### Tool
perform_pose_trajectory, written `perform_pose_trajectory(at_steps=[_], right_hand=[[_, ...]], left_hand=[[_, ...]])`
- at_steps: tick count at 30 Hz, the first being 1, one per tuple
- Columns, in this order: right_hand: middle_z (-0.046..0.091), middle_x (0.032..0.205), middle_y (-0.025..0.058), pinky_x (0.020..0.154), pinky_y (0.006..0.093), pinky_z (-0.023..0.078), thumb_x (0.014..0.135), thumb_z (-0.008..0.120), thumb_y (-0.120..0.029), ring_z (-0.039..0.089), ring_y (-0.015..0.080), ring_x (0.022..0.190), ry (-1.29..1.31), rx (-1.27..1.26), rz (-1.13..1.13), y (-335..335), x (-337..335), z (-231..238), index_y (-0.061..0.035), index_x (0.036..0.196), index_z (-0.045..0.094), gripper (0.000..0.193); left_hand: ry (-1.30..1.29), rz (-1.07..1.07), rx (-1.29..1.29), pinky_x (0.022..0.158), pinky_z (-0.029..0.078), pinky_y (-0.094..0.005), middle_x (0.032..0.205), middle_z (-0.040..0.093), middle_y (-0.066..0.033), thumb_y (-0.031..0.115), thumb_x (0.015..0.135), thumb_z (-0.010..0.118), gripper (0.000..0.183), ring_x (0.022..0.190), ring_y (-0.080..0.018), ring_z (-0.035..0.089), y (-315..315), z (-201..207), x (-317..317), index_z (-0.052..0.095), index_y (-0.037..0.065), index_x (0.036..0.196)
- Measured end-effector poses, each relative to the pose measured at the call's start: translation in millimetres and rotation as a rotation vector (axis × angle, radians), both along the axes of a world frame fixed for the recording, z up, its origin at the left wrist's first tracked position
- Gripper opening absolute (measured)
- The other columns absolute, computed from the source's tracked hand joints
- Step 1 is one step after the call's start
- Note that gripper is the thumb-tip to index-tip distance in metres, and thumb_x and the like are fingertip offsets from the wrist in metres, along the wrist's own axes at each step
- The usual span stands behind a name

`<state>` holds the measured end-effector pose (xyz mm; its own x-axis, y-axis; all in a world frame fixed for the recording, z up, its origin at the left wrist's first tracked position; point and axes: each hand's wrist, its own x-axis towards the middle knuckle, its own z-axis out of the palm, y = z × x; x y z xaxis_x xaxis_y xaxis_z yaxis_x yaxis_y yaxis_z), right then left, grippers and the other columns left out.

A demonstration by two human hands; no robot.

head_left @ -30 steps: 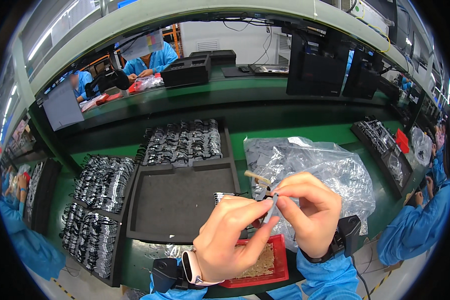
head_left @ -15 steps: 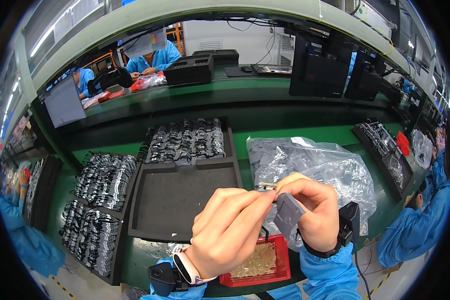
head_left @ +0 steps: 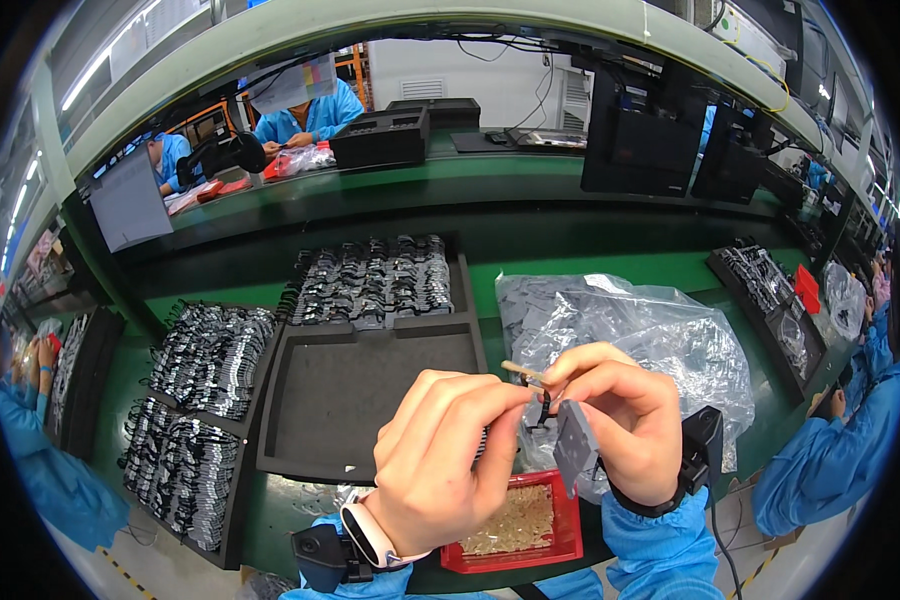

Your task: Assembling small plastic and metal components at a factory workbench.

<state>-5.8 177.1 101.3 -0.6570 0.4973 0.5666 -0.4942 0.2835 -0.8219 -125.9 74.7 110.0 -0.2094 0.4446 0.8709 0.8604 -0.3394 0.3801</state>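
My right hand [head_left: 630, 425] is closed around a flat grey plastic part [head_left: 576, 445], which hangs tilted below the fingers. A short black cable [head_left: 545, 405] shows beside the part. Between the right thumb and forefinger a thin tan strip [head_left: 522, 371] sticks out to the left. My left hand [head_left: 440, 455] is closed in a pinch close to the cable and strip; what lies between its fingertips is too small to make out. Below both hands stands a red tray [head_left: 574, 525] holding many small tan pieces [head_left: 515, 520].
A clear plastic bag [head_left: 660, 350] of grey parts lies beyond my right hand. Black trays [head_left: 370, 400] stand left and centre, several packed with rows of black-and-silver parts [head_left: 210, 360]. Another filled tray [head_left: 770, 300] is far right. Co-workers in blue sit left, right and across.
My left fingertips have drawn slightly left, away from the right hand. The grey part has turned more edge-on, and the tan strip and black cable now show more.
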Motion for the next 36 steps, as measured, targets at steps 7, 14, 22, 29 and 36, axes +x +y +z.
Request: perform_pose_trajectory(at_steps=[7, 14, 22, 29, 36], right_hand=[[0.062, 0.091, 0.015, 0.078, 0.0313, 0.047, 0.072, 0.061, 0.007, 0.06, 0.0203, 0.086, -0.008, 0.121, -0.088, -5, 1, 2, 0.0043, 0.081, 0.062, 0.009], [0.064, 0.084, 0.012, 0.08, 0.0378, 0.049, 0.064, 0.066, 0.006, 0.063, 0.0239, 0.078, 0.05, 0.513, -0.306, -8, -1, 5, 0.0013, 0.077, 0.063, 0.014], [0.064, 0.083, 0.0109, 0.076, 0.0369, 0.049, 0.061, 0.069, 0.006, 0.063, 0.0226, 0.076, 0.019, 0.722, -0.389, -10, 4, 11, 0.0, 0.076, 0.063, 0.017], [0.064, 0.083, 0.0124, 0.075, 0.0324, 0.049, 0.065, 0.067, 0.006, 0.063, 0.0219, 0.077, 0.011, 0.518, -0.279, -5, 3, 8, 0.0005, 0.079, 0.063, 0.015], [0.064, 0.082, 0.0129, 0.071, 0.0257, 0.048, 0.08, 0.057, 0.003, 0.061, 0.0146, 0.078, -0.106, -0.229, -0.034, 1, 7, 4, 0.007, 0.086, 0.062, 0.008]], left_hand=[[0.0, 0.026, -0.012, 0.059, 0.048, -0.0286, 0.075, 0.062, -0.0109, -0.011, 0.066, 0.062, 0.02, 0.066, -0.0232, 0.06, -2, -1, 1, 0.06, -0.001, 0.082], [0.051, -0.006, 0.002, 0.056, 0.049, -0.0289, 0.076, 0.06, -0.0112, -0.01, 0.062, 0.066, 0.022, 0.065, -0.0237, 0.059, -3, -2, -3, 0.061, -0.003, 0.083], [0.029, -0.038, -0.028, 0.058, 0.047, -0.029, 0.074, 0.061, -0.0108, -0.009, 0.066, 0.063, 0.017, 0.065, -0.0235, 0.059, -5, 1, -1, 0.061, -0.001, 0.081], [0.01, -0.053, -0.034, 0.055, 0.048, -0.0295, 0.075, 0.059, -0.0109, -0.008, 0.062, 0.065, 0.021, 0.063, -0.0234, 0.058, -6, 2, -5, 0.059, -0.002, 0.081], [0.026, -0.008, 0.024, 0.055, 0.046, -0.028, 0.07, 0.06, -0.0099, -0.008, 0.061, 0.065, 0.019, 0.061, -0.0214, 0.058, -9, 3, -6, 0.06, -0.001, 0.079]])
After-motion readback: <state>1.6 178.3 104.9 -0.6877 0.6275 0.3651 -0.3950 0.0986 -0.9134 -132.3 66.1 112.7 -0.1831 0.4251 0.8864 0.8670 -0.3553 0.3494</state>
